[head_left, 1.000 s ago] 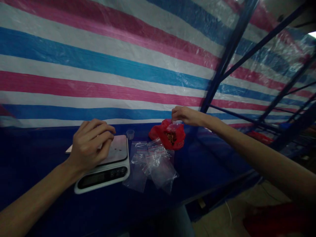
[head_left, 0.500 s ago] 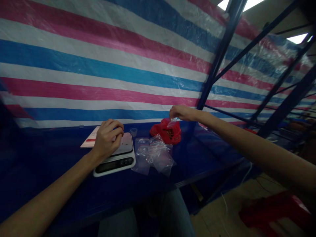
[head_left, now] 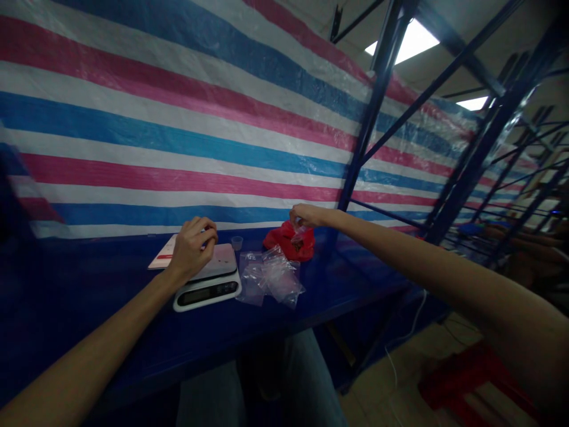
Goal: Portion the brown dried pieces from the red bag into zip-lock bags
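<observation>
A blue table [head_left: 342,290] holds the red plastic bag [head_left: 276,238], where the right hand [head_left: 307,214] pinches clear film [head_left: 298,233]; snagging could spill it. The left hand [head_left: 194,244] curls over the digital scale [head_left: 219,265], grasp unclear; leaning could skew readings.

My two bare arms, with clock positions read on the face of my own view. My left forearm [head_left: 106,332] enters at 8 o'clock and runs toward 2, the left wrist [head_left: 175,276] only slightly bent. My left hand [head_left: 193,246], between 8 and 9 o'clock, is turned back uppermost, its fingers [head_left: 205,225] arched toward 3; whether the tips meet the thumb cannot be made out. My right arm [head_left: 400,255], nearly straight, enters between 3 and 4 o'clock and points toward 10. My right hand [head_left: 309,214] lies near the dial's centre, knuckles uppermost, fingers gathered in a pinch with the tips directed to 6.
</observation>
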A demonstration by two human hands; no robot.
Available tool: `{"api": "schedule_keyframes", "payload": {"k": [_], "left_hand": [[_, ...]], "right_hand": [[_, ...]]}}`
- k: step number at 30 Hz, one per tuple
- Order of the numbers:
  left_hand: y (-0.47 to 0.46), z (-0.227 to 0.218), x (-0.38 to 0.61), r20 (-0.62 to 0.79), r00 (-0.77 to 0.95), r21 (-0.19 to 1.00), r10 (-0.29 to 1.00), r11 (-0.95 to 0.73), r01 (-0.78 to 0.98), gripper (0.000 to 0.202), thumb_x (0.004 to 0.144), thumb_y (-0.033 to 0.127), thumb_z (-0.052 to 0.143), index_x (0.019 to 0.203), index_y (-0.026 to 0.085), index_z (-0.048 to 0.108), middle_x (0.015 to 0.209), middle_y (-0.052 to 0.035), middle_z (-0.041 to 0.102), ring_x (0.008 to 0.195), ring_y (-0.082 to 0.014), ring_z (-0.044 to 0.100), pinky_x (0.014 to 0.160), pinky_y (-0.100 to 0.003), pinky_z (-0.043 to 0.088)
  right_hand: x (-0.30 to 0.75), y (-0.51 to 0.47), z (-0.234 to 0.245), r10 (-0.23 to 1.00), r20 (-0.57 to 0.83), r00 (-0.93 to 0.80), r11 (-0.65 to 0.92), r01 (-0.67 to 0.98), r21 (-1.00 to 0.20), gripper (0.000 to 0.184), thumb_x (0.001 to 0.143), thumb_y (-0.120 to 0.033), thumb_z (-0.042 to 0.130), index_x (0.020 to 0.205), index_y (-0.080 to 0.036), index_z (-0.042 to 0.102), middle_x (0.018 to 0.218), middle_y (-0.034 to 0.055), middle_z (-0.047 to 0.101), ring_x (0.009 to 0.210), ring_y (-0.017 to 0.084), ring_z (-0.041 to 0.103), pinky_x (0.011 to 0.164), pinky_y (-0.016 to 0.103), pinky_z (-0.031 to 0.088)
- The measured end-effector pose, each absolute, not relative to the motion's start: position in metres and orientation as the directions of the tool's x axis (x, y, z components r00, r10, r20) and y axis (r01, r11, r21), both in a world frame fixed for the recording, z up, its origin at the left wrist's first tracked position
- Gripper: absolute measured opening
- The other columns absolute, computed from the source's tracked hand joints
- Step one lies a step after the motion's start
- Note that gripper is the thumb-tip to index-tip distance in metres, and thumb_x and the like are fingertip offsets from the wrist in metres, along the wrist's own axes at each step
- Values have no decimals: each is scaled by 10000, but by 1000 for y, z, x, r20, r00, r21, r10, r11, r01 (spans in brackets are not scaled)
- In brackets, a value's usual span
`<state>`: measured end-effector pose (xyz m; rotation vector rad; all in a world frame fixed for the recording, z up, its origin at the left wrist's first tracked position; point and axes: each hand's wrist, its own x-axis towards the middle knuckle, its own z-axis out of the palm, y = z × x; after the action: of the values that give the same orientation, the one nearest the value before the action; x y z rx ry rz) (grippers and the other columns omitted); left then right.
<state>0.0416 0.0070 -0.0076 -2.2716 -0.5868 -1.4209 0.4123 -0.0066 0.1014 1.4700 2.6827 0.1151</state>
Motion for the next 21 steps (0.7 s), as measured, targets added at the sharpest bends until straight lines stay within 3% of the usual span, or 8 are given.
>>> {"api": "schedule_keyframes", "payload": {"k": [5,9,11,14,18,21], "left_hand": [[4,-7,41,874,465,-174,138,-805,567,209,829,39,524,694,189,575,886,-63,639,848,-225,555,725,-379,383],[5,-7,40,875,458,-151,160,-807,571,208,823,26,518,699,184,572,882,-64,631,840,-221,545,727,-377,391],[6,-7,39,884,434,-121,175,-810,573,216,825,25,510,691,184,567,886,-64,629,846,-220,547,732,-378,391],[2,-7,43,898,390,-45,205,-838,544,219,836,27,483,708,185,565,886,-62,619,853,-217,551,749,-381,399],[-8,-7,54,892,384,55,239,-900,432,221,883,42,430,904,180,601,917,-57,626,892,-209,569,802,-384,427],[-12,-7,59,879,407,61,249,-905,421,226,908,65,430,1012,174,598,958,-62,643,931,-215,581,826,-390,434]], "right_hand": [[408,-3,111,839,-53,-541,543,830,126,250,714,6,631,860,-116,793,876,97,778,780,171,669,737,261,487],[406,-10,131,834,-18,-551,548,825,140,386,725,56,541,977,-101,788,990,124,783,868,180,695,811,277,501],[403,-20,141,834,54,-549,537,830,149,454,711,74,513,1031,-111,776,1041,117,780,916,184,697,853,286,499],[391,-44,146,796,294,-529,507,848,153,520,721,65,481,1132,-132,732,1069,95,772,942,182,697,862,293,498],[360,-83,119,717,495,-491,504,855,119,441,871,-10,439,1239,-141,642,1091,104,756,967,194,700,823,295,506],[338,-107,70,745,436,-506,462,862,211,377,933,-104,498,1283,-153,626,1105,134,750,966,238,708,838,343,522]]}}
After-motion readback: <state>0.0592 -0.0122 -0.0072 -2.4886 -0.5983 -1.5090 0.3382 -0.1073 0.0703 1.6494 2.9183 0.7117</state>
